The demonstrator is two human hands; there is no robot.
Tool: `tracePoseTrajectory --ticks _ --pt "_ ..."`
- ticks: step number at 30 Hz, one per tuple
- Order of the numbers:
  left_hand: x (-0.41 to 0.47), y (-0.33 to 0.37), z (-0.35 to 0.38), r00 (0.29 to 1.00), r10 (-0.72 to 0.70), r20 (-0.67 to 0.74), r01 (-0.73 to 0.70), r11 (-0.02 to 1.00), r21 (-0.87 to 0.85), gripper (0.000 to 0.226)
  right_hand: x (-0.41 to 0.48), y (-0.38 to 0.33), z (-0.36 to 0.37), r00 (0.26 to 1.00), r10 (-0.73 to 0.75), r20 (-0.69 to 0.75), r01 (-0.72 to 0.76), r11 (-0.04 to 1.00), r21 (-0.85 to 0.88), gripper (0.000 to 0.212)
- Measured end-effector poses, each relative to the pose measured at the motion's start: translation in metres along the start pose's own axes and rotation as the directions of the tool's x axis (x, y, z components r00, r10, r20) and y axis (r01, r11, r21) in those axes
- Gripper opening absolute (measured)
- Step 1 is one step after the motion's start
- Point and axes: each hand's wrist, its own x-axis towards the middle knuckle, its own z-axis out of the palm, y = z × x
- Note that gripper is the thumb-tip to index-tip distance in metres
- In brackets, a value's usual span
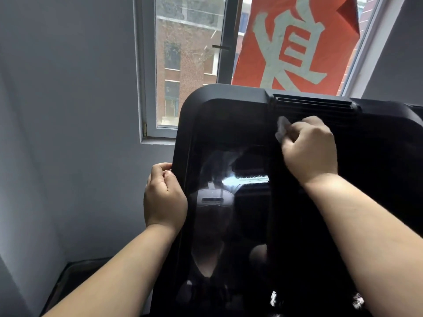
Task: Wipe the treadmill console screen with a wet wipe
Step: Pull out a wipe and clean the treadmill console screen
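Observation:
The black treadmill console (229, 99) fills the middle and right of the head view, and its glossy dark screen (229, 225) reflects a person wearing a headset. My right hand (309, 147) is closed on a small white wet wipe (281, 128) and presses it against the upper part of the console, just below a ribbed vent (313, 104). My left hand (163, 195) grips the console's left edge, thumb on the front and fingers wrapped behind it.
A window (190, 65) stands behind the console, with a red banner bearing a white character (295, 42) on its right pane. Grey walls flank it on both sides. A dark part of the treadmill (68, 282) lies low at the left.

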Motion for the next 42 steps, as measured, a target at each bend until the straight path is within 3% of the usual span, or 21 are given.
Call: tracePoseTrajectory --ticks 3,6,9,11,12,13,15,16,17,19,22,24,25,28,30,34,37,39,40,41,42 --pt "-0.001 0.001 -0.001 1.000 -0.012 0.002 0.012 1.000 0.005 0.020 -0.014 -0.019 0.007 0.997 -0.062 0.044 0.063 0.998 -0.030 0.020" --pt "-0.001 0.002 -0.001 1.000 -0.016 0.007 0.016 1.000 -0.002 0.020 -0.047 -0.058 0.018 0.952 -0.289 0.100 0.280 0.955 0.097 0.021" --pt "-0.002 0.003 -0.001 1.000 -0.015 0.003 0.015 1.000 -0.002 0.019 -0.077 -0.072 0.014 0.769 -0.616 0.173 0.543 0.771 0.332 0.017" --pt "-0.002 0.004 -0.001 1.000 -0.013 0.005 0.013 1.000 -0.001 0.019 -0.068 -0.058 0.009 0.654 -0.726 0.213 0.627 0.677 0.386 0.009" --pt "-0.002 0.004 -0.001 1.000 -0.012 0.010 0.012 1.000 -0.003 0.020 -0.055 -0.050 0.008 0.669 -0.715 0.202 0.626 0.689 0.366 0.010" --pt "-0.002 0.004 -0.001 1.000 -0.012 0.015 0.012 1.000 -0.004 0.020 -0.039 -0.044 0.009 0.750 -0.638 0.176 0.568 0.757 0.324 0.014" --pt "-0.002 0.002 -0.001 1.000 -0.016 0.020 0.016 1.000 -0.005 0.022 -0.010 -0.041 0.010 0.942 -0.314 0.121 0.276 0.926 0.256 0.021" --pt "-0.002 0.002 -0.001 1.000 -0.017 0.019 0.017 1.000 -0.005 0.022 -0.003 -0.045 0.014 0.975 -0.196 0.106 0.164 0.954 0.252 0.023" --pt "-0.002 0.002 -0.001 1.000 -0.017 0.021 0.017 1.000 -0.006 0.022 -0.003 -0.054 0.018 0.980 -0.172 0.096 0.142 0.955 0.262 0.026" --pt "-0.002 0.001 -0.001 1.000 -0.011 0.026 0.011 1.000 -0.015 0.021 -0.019 -0.067 0.025 0.939 -0.331 0.091 0.290 0.908 0.303 0.029" --pt "0.000 0.001 -0.001 0.999 -0.015 0.033 0.017 0.997 -0.072 0.019 -0.060 -0.076 0.021 0.741 -0.629 0.236 0.507 0.754 0.418 0.020" --pt "0.001 -0.001 -0.004 0.995 -0.065 0.071 0.076 0.984 -0.163 0.021 -0.066 -0.077 0.018 0.626 -0.687 0.370 0.558 0.726 0.402 0.013" --pt "0.001 -0.003 -0.006 0.990 -0.098 0.104 0.119 0.971 -0.210 0.024 -0.057 -0.077 0.019 0.626 -0.675 0.391 0.569 0.738 0.363 0.014" --pt "-0.003 -0.012 -0.015 0.958 -0.175 0.229 0.241 0.921 -0.305 0.031 -0.012 -0.087 0.027 0.861 -0.449 0.238 0.367 0.874 0.320 0.014" --pt "-0.003 -0.013 -0.019 0.938 -0.195 0.285 0.289 0.896 -0.337 0.032 -0.003 -0.099 0.037 0.914 -0.334 0.230 0.259 0.918 0.301 0.014" --pt "0.001 -0.011 -0.025 0.919 -0.210 0.333 0.329 0.874 -0.357 0.031 -0.057 -0.104 0.040 0.818 -0.508 0.270 0.422 0.849 0.318 0.019" --pt "-0.001 -0.010 -0.026 0.918 -0.213 0.334 0.330 0.878 -0.347 0.030 -0.092 -0.087 0.014 0.640 -0.667 0.381 0.475 0.734 0.486 0.020" --pt "-0.006 -0.011 -0.024 0.917 -0.237 0.322 0.349 0.867 -0.356 0.030 -0.090 -0.085 0.008 0.522 -0.730 0.442 0.526 0.683 0.507 0.015" --pt "-0.008 -0.011 -0.022 0.916 -0.248 0.314 0.358 0.860 -0.363 0.031 -0.081 -0.086 0.011 0.531 -0.728 0.433 0.549 0.685 0.479 0.013" --pt "-0.011 -0.010 -0.021 0.917 -0.257 0.306 0.363 0.856 -0.367 0.032 -0.067 -0.088 0.017 0.604 -0.687 0.404 0.540 0.725 0.428 0.013" --pt "-0.013 -0.010 -0.021 0.917 -0.266 0.297 0.368 0.854 -0.368 0.033 -0.052 -0.090 0.023 0.727 -0.595 0.343 0.472 0.795 0.381 0.015"
